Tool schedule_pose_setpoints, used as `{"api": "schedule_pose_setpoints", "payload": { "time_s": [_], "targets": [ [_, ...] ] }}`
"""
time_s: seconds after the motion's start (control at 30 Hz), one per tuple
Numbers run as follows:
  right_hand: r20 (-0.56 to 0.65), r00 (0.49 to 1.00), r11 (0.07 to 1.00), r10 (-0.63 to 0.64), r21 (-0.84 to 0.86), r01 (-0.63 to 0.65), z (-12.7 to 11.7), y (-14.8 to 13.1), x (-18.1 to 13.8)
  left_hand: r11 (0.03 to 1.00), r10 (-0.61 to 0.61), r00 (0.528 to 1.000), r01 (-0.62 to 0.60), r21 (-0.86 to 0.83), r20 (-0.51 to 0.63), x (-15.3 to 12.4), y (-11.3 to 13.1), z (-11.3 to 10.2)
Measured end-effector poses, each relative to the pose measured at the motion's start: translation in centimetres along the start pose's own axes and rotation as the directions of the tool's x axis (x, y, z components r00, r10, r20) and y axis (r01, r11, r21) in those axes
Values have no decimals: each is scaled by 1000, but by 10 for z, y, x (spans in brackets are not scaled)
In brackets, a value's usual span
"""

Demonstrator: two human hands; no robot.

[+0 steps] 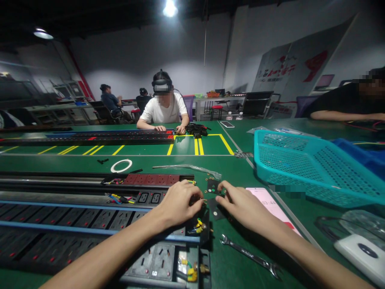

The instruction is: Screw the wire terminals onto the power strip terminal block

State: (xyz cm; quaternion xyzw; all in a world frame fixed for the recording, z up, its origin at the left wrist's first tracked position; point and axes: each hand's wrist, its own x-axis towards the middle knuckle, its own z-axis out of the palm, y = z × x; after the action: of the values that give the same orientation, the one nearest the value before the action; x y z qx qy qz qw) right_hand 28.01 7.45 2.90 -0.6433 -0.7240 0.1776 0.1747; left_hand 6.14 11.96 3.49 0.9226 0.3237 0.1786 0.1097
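Observation:
My left hand (pixel 184 200) reaches over the ends of the power strips, thumb and fingertips closed in a pinch. At the fingertips a small brass-coloured piece (pixel 205 200) shows; its exact kind is too small to make out. My right hand (pixel 237 202) hangs over small black plates (pixel 215 185) with its thumb and index finger apart. Several small brass nuts (pixel 209 176) lie around the plates. Below the left hand, a black power strip (pixel 114 218) shows yellow terminals and wires (pixel 198 226) at its end. A nearer power strip (pixel 162 259) has similar wiring.
A combination wrench (pixel 249 256) lies below my right hand. Right of it are a pink-screen phone (pixel 270 206), a teal basket (pixel 300 176) and a white device (pixel 357 255). A white tape ring (pixel 121 165) lies beyond the strips. Opposite, a person (pixel 164 106) works at another strip.

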Motion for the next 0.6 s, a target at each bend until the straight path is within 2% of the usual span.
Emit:
{"api": "schedule_pose_setpoints", "payload": {
  "time_s": [0.2, 0.37, 0.47, 0.6],
  "targets": [
    [-16, 1000, 998, -5, 62, 6, 13, 14, 6, 1000, -13, 1000, 13, -13, 3, 0, 0, 0],
    [-29, 999, 956, -15, 294, 23, 5, 23, 11, 1000, -18, 1000, 18, -19, 1, -1, 1, 0],
    [-17, 1000, 870, 22, 493, -10, -2, 24, 16, 999, -23, 1000, 23, -25, -2, 0, 1, -1],
    [17, 998, 703, 56, 710, -51, -3, 21, 19, 999, -34, 999, 33, -34, -9, 1, 2, -1]
  ]
}}
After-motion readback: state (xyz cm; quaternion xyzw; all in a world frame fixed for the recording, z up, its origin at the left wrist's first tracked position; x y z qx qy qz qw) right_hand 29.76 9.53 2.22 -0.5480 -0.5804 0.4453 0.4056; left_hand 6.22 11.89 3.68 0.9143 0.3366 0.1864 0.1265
